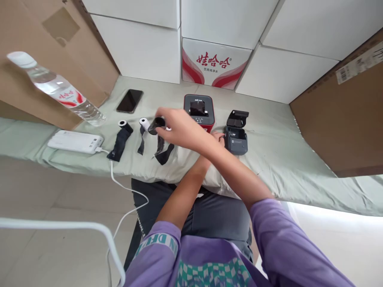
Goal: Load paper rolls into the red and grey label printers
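My arms are crossed over a bench covered in pale green cloth point(269, 159). My right hand point(176, 128) reaches left and grips a black roll point(156, 124); its loose black strip point(163, 150) hangs down onto the cloth. My left hand point(220, 138) passes under the right forearm and touches the left side of a small black printer point(237, 139) whose lid stands open. Most of that hand is hidden. A red and black printer point(199, 111) stands just behind my right hand.
Two more rolls with black strips point(124, 131) point(143, 127) lie left of my right hand. Further left are a white power bank point(76, 141) with its cable, a water bottle point(56, 89) and a phone point(129, 100). White boxes point(140, 48) and cardboard point(344, 111) wall in the bench.
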Motion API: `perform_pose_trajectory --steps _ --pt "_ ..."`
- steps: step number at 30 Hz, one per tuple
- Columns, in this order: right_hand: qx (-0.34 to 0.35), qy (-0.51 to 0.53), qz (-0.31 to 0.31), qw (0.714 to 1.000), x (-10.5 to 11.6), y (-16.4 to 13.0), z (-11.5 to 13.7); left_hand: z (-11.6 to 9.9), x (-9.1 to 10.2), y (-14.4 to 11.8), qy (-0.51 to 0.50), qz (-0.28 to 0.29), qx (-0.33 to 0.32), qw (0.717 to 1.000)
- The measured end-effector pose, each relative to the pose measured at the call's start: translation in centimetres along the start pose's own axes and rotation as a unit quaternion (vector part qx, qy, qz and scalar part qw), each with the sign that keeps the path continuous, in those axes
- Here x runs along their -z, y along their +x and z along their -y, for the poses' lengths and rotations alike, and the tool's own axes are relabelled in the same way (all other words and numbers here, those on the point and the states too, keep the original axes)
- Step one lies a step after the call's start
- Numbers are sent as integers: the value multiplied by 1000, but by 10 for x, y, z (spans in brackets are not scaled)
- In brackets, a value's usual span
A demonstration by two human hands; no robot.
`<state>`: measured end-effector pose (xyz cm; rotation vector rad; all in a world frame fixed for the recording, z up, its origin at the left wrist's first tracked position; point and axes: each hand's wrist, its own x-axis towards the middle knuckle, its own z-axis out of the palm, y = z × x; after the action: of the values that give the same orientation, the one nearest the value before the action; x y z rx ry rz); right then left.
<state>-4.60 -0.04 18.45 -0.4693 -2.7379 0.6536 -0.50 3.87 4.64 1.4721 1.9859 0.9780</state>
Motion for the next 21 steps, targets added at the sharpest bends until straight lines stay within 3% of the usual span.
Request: perform_pose_trajectory --steps 5,8,14,21 --pt "-34 -176 140 974 -55 67 8 13 -6 0 -37 -16 -18 999" --pt "-53 -208 182 960 -65 84 -4 14 -6 4 -38 2 -12 999" --pt "-14 -148 101 984 -54 126 4 5 0 6 -48 19 14 999" --pt "5 -97 151 984 -121 179 32 2 6 -2 -38 16 19 999"
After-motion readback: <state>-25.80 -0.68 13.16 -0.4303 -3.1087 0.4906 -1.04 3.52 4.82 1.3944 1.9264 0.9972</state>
